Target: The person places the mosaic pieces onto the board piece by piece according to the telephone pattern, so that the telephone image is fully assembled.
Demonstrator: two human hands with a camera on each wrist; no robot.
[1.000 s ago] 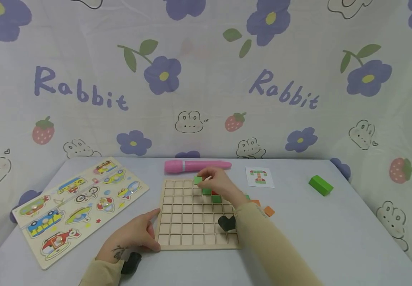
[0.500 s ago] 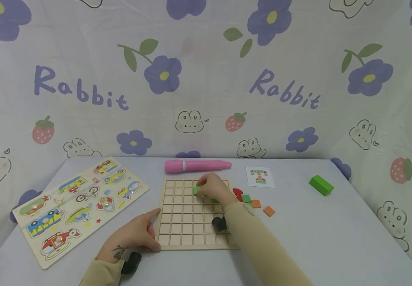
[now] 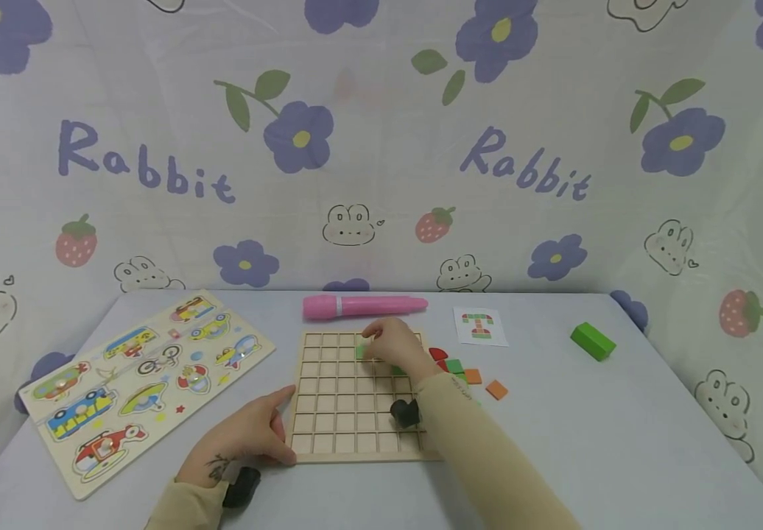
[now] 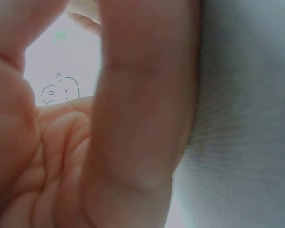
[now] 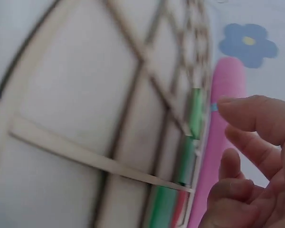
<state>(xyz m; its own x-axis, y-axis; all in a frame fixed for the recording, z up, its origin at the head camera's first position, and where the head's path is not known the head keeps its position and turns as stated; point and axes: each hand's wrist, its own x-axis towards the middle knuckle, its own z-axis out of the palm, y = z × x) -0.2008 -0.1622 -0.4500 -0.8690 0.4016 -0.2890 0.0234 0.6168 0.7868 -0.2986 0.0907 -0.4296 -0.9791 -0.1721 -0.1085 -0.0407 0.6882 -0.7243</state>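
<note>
A wooden grid board (image 3: 368,458) lies in the middle of the table. My right hand (image 3: 395,344) hovers over its far part, thumb and fingers apart with nothing between them in the right wrist view. Just by those fingertips, a green square tile (image 3: 359,352) lies in a cell. Another green tile (image 5: 185,159) adjoins it in the right wrist view, with a further green tile (image 5: 162,205) and a red tile (image 5: 179,208) nearer the camera. My left hand (image 3: 252,430) rests its thumb and index finger against the board's left edge.
Loose red, green and orange tiles (image 3: 497,389) lie right of the board, partly behind my right sleeve. A pattern card (image 3: 481,327) and a green block (image 3: 593,341) are farther right. A pink stick (image 3: 381,305) lies behind; a vehicle puzzle board (image 3: 156,383) is left.
My right hand brought a green tile from above the board's far edge down and nearer, into a cell. Its fingers have now parted from the tile. My left hand stays at the edge.
</note>
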